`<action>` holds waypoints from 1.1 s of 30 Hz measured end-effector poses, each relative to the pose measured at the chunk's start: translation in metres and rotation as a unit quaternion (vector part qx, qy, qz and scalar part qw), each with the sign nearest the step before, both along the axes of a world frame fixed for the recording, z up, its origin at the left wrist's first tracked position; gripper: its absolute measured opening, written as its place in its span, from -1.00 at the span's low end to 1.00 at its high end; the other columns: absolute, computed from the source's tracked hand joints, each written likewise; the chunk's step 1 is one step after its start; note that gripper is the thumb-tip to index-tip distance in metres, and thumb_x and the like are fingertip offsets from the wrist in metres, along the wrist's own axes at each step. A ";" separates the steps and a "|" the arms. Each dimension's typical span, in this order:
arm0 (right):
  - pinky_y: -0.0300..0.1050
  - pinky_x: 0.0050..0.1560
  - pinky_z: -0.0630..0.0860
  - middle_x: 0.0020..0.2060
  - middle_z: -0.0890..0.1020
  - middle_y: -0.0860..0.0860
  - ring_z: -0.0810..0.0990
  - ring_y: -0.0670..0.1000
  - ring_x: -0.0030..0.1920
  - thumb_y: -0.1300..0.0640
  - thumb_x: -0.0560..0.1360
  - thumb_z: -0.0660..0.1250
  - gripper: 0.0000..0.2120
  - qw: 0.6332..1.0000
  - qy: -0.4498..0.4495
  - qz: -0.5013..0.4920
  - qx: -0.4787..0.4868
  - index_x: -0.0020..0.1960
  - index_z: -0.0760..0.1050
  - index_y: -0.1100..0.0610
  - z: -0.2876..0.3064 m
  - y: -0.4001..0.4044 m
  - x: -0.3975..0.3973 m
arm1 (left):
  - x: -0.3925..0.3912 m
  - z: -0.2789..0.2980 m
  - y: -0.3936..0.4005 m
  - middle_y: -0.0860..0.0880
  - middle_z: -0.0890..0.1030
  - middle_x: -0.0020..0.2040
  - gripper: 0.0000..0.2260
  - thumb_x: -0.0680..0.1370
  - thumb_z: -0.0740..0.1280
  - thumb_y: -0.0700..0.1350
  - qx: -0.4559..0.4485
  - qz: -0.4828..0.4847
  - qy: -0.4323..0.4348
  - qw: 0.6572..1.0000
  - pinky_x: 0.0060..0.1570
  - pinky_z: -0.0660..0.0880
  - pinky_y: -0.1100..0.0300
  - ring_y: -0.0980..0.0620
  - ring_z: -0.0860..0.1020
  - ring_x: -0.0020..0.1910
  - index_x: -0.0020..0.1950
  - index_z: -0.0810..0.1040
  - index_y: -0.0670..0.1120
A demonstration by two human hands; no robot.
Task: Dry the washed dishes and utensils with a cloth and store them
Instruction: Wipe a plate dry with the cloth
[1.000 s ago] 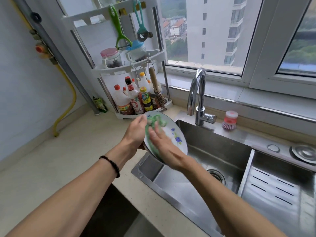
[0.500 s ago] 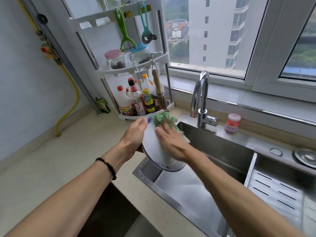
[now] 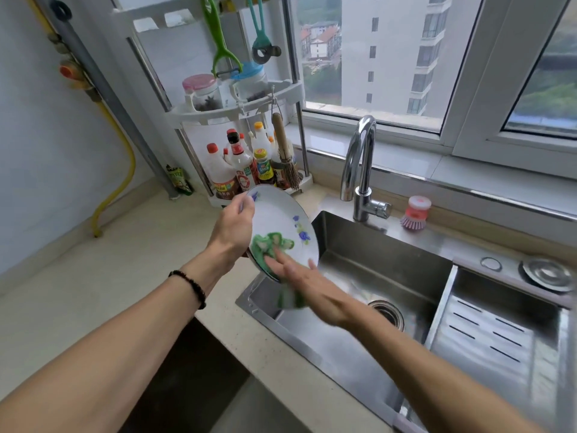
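— Where's the plate (image 3: 281,214)?
— Up in the air, tilted, over the near-left corner of the sink (image 3: 384,264), white face with blue flowers turned toward the camera.

— Held how?
— Gripped at its left rim by the left hand (image 3: 232,228), fingers curled round the edge, thumb side toward the face. Black bead bracelet (image 3: 190,287) on that wrist.

— And the cloth (image 3: 270,245)?
— Green, bunched on the lower part of the plate's face, with a bit more hanging below the rim. Pressed there by the right hand (image 3: 312,289), fingers fairly straight and laid flat over it. Blurred, so hard to say whether the thumb pinches the cloth from behind.

— Anything else about?
— Chrome tap (image 3: 359,170) at the far edge of the sink, pink brush (image 3: 415,212) just right of it on the ledge. Slotted drain tray (image 3: 490,339) in the right part of the basin. White corner rack (image 3: 237,110) far left on the counter (image 3: 93,276): sauce bottles (image 3: 240,170) on the bottom tier, two jars above, a green peeler (image 3: 220,42) and a teal tool hanging from the top, a whisk brush (image 3: 285,157) hanging at the right. Yellow hose (image 3: 121,179) down the left wall. Window (image 3: 390,57) behind, tower blocks outside.
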State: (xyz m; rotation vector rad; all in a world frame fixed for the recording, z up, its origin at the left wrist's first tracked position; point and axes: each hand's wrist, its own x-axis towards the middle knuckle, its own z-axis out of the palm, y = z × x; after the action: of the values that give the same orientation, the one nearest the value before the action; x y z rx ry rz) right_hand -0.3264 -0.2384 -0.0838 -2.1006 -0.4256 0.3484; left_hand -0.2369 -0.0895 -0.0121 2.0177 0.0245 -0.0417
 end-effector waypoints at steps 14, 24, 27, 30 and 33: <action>0.14 0.49 -0.45 0.59 -0.18 -0.13 -0.14 -0.13 0.60 -0.58 0.35 -0.34 -0.02 0.999 -0.017 -0.046 -0.014 0.63 -0.13 -0.08 0.003 0.000 0.010 | -0.013 0.004 -0.008 -0.04 0.62 0.22 -0.49 0.55 0.03 0.25 -0.013 0.065 -0.024 0.997 0.20 0.55 -0.12 -0.11 0.58 0.19 0.35 0.50 0.06; 0.35 0.47 0.00 0.50 0.39 0.07 0.46 0.15 0.43 0.13 0.42 0.54 -0.30 0.916 -0.297 -0.120 -0.241 0.51 0.38 0.02 -0.028 -0.027 0.010 | -0.001 0.014 0.013 -0.11 0.67 0.14 -0.70 0.72 0.03 0.10 -0.108 -0.028 0.133 0.985 -0.08 0.62 -0.20 -0.22 0.66 0.06 0.30 0.49 0.10; 0.47 0.29 0.33 0.19 0.66 0.15 0.69 0.19 0.09 0.24 0.30 0.59 -0.48 0.874 -0.356 -0.206 -0.259 0.25 0.62 0.12 -0.023 -0.012 0.011 | -0.004 0.012 0.010 -0.12 0.66 0.16 -0.70 0.66 0.24 0.07 -0.173 -0.002 0.131 0.976 -0.07 0.65 -0.14 -0.23 0.64 0.09 0.37 0.45 0.04; 0.38 0.22 0.40 0.07 0.71 0.11 0.70 0.21 -0.05 0.22 0.38 0.50 -0.66 0.881 -0.324 -0.278 -0.204 0.15 0.66 0.08 -0.005 0.011 0.016 | -0.022 -0.007 -0.007 -0.13 0.63 0.17 -0.51 0.53 0.46 -0.11 -0.192 0.016 0.115 0.974 -0.19 0.65 0.02 -0.16 0.67 0.01 0.40 0.36 0.01; 0.27 0.18 0.44 0.16 0.69 0.08 0.67 0.21 0.03 0.29 0.35 0.47 -0.56 0.900 -0.308 -0.285 -0.117 0.20 0.66 0.01 0.015 0.032 0.019 | -0.027 -0.020 -0.027 -0.12 0.61 0.20 -0.57 0.59 0.32 -0.22 -0.207 0.087 0.061 0.973 -0.04 0.66 -0.09 -0.16 0.65 0.09 0.42 0.34 0.03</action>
State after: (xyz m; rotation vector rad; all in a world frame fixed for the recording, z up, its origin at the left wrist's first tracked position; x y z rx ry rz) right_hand -0.3076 -0.2067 -0.0685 -2.4290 -0.1036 -0.6562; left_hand -0.2635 -0.1161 -0.0319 1.5873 0.2511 -0.0537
